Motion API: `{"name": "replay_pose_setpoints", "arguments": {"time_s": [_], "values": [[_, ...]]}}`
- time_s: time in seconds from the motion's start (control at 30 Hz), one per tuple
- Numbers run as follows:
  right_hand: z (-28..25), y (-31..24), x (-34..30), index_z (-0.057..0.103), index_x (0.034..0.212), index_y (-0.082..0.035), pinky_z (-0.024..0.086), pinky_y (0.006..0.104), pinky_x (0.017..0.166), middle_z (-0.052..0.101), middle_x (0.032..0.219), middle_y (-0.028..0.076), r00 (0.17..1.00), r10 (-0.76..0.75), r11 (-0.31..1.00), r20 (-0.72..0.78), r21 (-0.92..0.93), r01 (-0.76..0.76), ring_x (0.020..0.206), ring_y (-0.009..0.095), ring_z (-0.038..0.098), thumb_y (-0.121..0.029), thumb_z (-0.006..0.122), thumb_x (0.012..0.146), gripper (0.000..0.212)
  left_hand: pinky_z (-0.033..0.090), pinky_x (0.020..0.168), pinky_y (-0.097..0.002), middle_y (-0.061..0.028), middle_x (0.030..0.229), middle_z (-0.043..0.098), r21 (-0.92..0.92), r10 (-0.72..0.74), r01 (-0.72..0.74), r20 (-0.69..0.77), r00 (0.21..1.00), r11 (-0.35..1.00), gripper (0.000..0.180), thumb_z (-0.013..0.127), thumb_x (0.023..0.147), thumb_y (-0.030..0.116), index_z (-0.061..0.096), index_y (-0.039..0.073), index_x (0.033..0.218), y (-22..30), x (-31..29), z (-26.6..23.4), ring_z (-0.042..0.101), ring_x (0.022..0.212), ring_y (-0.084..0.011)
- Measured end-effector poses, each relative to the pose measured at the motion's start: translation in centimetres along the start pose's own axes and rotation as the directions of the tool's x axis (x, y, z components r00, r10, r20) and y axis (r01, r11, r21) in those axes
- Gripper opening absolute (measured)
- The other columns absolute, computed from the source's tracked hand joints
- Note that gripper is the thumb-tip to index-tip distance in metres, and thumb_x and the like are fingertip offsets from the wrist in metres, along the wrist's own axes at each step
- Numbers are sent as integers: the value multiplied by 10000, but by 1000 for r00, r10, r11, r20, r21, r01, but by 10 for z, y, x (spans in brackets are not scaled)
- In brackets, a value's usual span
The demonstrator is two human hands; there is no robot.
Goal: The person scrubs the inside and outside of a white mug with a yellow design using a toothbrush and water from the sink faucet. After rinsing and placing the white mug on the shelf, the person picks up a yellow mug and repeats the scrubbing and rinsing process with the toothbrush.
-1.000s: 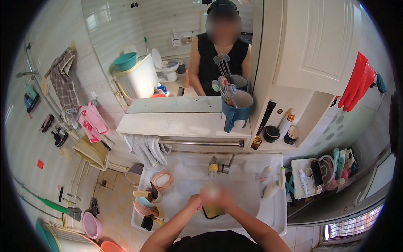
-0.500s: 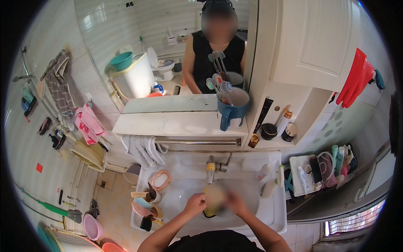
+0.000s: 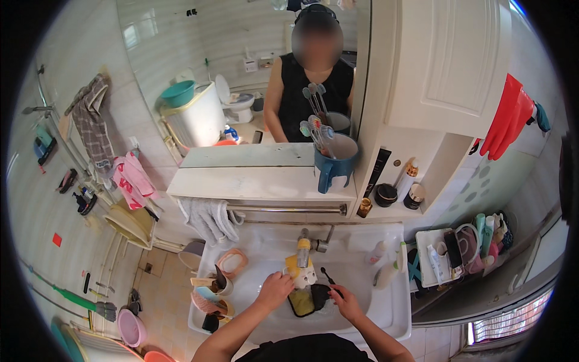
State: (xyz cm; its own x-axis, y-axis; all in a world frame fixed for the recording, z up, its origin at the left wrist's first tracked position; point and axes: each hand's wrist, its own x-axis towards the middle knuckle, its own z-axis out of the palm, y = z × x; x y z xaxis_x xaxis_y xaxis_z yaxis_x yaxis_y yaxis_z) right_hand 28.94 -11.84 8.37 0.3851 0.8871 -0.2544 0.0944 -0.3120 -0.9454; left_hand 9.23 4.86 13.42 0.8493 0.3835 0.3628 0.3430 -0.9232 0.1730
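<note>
Over the white sink [image 3: 353, 320], my left hand [image 3: 277, 288] is closed on the edge of a yellow-and-white soft item [image 3: 304, 276] whose kind I cannot make out. Below it lies an olive, black-edged part [image 3: 301, 303], which seems to belong to the same item. My right hand [image 3: 347, 301] grips a dark, slim brush [image 3: 329, 276] like a toothbrush, its head pointing up and left. A black patch beside the olive part lies just left of my right hand. The tap [image 3: 303, 248] stands directly above the yellow part.
Left on the sink rim are a pink oval dish [image 3: 231, 262] and a cup of combs and brushes [image 3: 222, 283]. Bottles [image 3: 386, 274] stand on the right rim. A blue mug of toothbrushes [image 3: 338, 158] sits on the shelf above, and a grey towel [image 3: 208, 218] hangs below it.
The item, blurred and held up between both hands before, now lies lower and spread in the sink. My right hand has moved down, and the brush shows clearly. The view has shifted slightly.
</note>
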Motion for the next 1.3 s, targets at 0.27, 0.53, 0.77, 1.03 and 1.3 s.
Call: {"name": "replay_pose_setpoints", "arguments": {"time_s": [0.27, 0.53, 0.77, 1.03, 1.3], "values": [[2, 4, -3, 507, 1202, -39, 497, 278, 719, 631, 991, 86, 1000, -19, 1000, -21, -6, 19, 871, 136, 591, -263, 480, 936, 349, 425, 679, -307, -27, 842, 503, 125, 283, -283, 12, 959, 951, 57, 553, 741, 113, 572, 81, 784, -2, -18, -1, 475, 775, -189], [0, 2, -8, 505, 1202, -33, 500, 274, 716, 633, 986, 83, 1000, -8, 1000, -21, -29, 7, 875, 136, 589, -249, 479, 936, 344, 428, 735, -325, -42, 994, 531, 58, 199, -203, 62, 978, 978, 136, 525, 755, 102, 589, 68, 870, 7, 14, -2, 489, 867, -216], [-5, 0, -15, 510, 1197, -30, 503, 275, 700, 629, 970, 82, 999, -14, 1000, -38, -4, 14, 860, 142, 595, -228, 475, 937, 329, 429, 776, -401, -94, 886, 583, -17, 1, 1, 122, 993, 1000, 209, 589, 760, 178, 591, 40, 917, 2, 49, 31, 529, 882, -281], [-9, 4, -18, 519, 1189, -33, 489, 269, 708, 638, 957, 88, 997, -22, 999, -74, 27, 24, 849, 145, 601, -224, 481, 932, 323, 421, 767, -366, -55, 933, 557, 95, -15, -8, 243, 970, 995, 131, 604, 714, 189, 608, 82, 789, 2, 21, -14, 502, 955, -253], [-2, -7, -17, 540, 1165, -29, 460, 283, 784, 655, 969, 134, 997, -62, 997, -40, -50, 60, 882, 201, 619, -227, 494, 921, 318, 372, 694, -306, -24, 865, 513, 363, 130, -110, -31, 991, 925, 51, 542, 706, 140, 563, 113, 745, -6, -43, -62, 473, 815, -170]]}}
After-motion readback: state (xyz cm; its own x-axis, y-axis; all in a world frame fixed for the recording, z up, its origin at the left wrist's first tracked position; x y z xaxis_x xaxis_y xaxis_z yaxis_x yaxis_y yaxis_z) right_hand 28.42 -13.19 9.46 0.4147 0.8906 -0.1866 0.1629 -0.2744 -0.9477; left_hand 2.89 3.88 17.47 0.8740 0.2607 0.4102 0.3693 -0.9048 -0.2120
